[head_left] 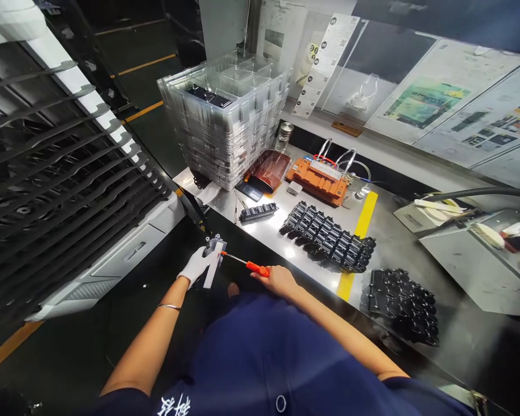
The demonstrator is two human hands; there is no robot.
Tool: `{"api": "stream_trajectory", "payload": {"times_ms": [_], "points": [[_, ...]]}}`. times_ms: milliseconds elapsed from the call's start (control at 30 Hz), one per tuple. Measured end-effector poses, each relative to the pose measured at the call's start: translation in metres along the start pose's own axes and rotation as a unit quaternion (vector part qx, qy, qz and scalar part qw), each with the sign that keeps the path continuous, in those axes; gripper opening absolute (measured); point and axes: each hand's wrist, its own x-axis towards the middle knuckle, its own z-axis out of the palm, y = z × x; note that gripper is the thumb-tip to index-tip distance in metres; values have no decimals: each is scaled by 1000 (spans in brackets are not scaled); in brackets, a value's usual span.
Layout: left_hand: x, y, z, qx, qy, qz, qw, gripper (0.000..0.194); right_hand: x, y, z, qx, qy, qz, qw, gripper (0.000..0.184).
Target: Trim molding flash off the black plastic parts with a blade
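Observation:
My left hand (197, 264), in a white glove, is closed around a small grey and black part (214, 254) held just off the near edge of the steel bench (385, 242). My bare right hand (279, 278) grips an orange-handled screwdriver (247, 264). Its tip points left and meets the part. Both hands are in front of my dark blue shirt.
A tall stack of clear plastic trays (227, 118) stands at the bench's far left. Rows of black parts (327, 237) and a second dark batch (403, 306) lie on the bench, with an orange fixture (318, 180) behind. A rack of dark slats (60, 167) fills the left.

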Motion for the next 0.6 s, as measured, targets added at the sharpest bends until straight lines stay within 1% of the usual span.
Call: {"api": "stream_trajectory", "payload": {"times_ms": [100, 233, 300, 367, 433, 500, 600], "points": [[-3, 3, 9, 18, -15, 11, 1000, 44, 2, 12, -2, 29, 10, 21, 999, 65], [0, 7, 26, 54, -32, 25, 998, 40, 2, 31, -3, 86, 13, 37, 996, 60], [4, 13, 35, 76, -40, 32, 996, 36, 0, 44, -5, 127, 15, 37, 991, 56], [11, 25, 46, 96, -50, 43, 993, 32, -3, 62, -6, 175, 23, 36, 984, 52], [23, 46, 61, 115, -56, 64, 990, 31, -7, 83, -5, 223, 42, 40, 973, 48], [37, 75, 83, 135, -55, 93, 985, 36, -11, 105, -2, 266, 71, 48, 960, 46], [57, 129, 128, 177, -66, 147, 971, 47, -19, 138, 7, 325, 120, 70, 936, 48]]}}
